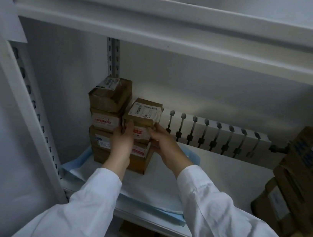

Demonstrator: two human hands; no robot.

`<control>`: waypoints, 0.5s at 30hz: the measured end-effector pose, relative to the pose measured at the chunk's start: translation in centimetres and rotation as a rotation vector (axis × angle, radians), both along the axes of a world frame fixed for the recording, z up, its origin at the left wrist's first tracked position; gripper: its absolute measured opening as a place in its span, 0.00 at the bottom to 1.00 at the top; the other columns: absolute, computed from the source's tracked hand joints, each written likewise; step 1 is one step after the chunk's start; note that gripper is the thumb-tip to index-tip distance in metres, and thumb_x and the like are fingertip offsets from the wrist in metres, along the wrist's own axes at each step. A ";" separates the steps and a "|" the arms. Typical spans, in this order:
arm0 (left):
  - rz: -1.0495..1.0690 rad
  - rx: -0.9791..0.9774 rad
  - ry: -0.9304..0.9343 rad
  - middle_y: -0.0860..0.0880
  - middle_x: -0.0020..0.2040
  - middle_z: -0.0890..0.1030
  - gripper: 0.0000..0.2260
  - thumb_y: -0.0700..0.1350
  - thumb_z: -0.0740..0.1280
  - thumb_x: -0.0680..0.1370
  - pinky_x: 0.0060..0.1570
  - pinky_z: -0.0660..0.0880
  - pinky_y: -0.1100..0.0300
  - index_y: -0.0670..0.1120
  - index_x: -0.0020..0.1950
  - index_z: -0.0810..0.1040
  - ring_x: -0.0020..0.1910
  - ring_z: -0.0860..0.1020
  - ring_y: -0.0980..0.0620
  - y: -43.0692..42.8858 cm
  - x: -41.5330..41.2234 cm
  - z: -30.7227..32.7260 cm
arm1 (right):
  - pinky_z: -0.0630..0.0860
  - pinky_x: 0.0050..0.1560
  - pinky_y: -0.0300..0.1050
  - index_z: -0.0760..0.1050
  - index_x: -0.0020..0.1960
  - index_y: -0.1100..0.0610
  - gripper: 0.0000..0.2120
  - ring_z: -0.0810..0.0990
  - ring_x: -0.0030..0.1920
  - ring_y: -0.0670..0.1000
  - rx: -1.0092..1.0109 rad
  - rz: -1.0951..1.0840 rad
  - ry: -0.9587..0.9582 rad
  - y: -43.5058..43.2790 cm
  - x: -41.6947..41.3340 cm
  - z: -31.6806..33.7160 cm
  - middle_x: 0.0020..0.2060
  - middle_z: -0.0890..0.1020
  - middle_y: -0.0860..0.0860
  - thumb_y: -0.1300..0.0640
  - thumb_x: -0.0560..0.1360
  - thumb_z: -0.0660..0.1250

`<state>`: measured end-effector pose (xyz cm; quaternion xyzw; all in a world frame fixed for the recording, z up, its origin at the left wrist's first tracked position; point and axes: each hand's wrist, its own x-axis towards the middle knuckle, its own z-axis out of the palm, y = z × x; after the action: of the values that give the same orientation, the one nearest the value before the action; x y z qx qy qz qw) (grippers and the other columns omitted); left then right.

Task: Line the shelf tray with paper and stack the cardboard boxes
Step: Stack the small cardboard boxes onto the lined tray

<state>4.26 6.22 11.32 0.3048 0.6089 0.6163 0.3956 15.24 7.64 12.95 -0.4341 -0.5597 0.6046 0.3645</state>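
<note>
Brown taped box (143,114), white barcode label on top, I see left hand (122,141) and right hand (163,142) clasping its sides

Dim white shelving (164,29) — seemingly metal

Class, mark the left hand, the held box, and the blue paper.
left hand (122,139): head view, back of hand.
held box (144,112): head view, labelled top face.
blue paper (149,208): head view, front edge.

We've got the white shelf (224,174) carrying blue-edged paper (152,186), taller box stack (106,111) and shorter box stack (139,164) upon it, big cartons (304,179) right.
</note>
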 end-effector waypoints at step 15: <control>0.105 0.316 -0.052 0.58 0.49 0.74 0.10 0.38 0.62 0.78 0.52 0.68 0.72 0.52 0.55 0.70 0.49 0.74 0.62 -3.2 6.7 2.3 | 0.69 0.66 0.47 0.77 0.61 0.56 0.13 0.74 0.63 0.54 0.186 -0.427 -0.151 -1.1 5.4 3.1 0.62 0.77 0.54 0.61 0.78 0.61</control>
<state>11.00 3.04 13.59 0.3152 0.5089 0.7319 0.3255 20.65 6.52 16.09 -0.5512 -0.5341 0.4253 0.4796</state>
